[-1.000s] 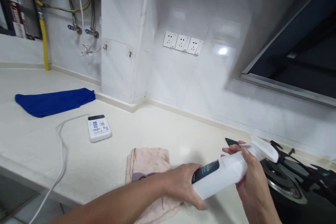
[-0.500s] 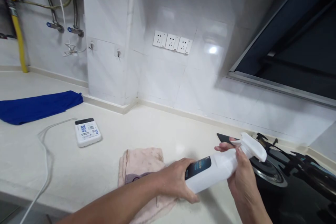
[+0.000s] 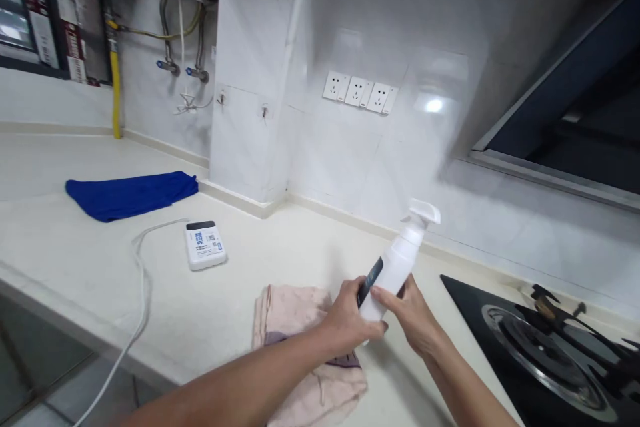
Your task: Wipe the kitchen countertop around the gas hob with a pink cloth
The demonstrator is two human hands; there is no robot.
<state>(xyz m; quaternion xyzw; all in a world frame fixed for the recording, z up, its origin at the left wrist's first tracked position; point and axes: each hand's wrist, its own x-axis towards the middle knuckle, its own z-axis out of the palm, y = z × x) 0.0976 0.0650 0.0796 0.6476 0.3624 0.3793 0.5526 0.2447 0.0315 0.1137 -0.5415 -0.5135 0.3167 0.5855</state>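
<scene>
Both my hands hold a white spray bottle (image 3: 396, 263) with a dark label, tilted so its trigger head points up and to the right. My left hand (image 3: 350, 320) wraps the bottle's lower end from the left. From the right, my right hand (image 3: 407, 313) grips that same lower part, its fingers closed on it. Under my left hand and forearm a crumpled pink cloth (image 3: 295, 320) lies on the pale countertop (image 3: 75, 247).
A black gas hob (image 3: 540, 347) with a burner grate sits at the right. A white power bank (image 3: 205, 245) with a white cable (image 3: 135, 300) and a blue cloth (image 3: 130, 193) lie to the left. Wall sockets (image 3: 361, 92) and pipes are behind.
The bottle has swung from lying nearly flat over the hob's edge to a steeper tilt further left. My right hand slid from its neck down to its base.
</scene>
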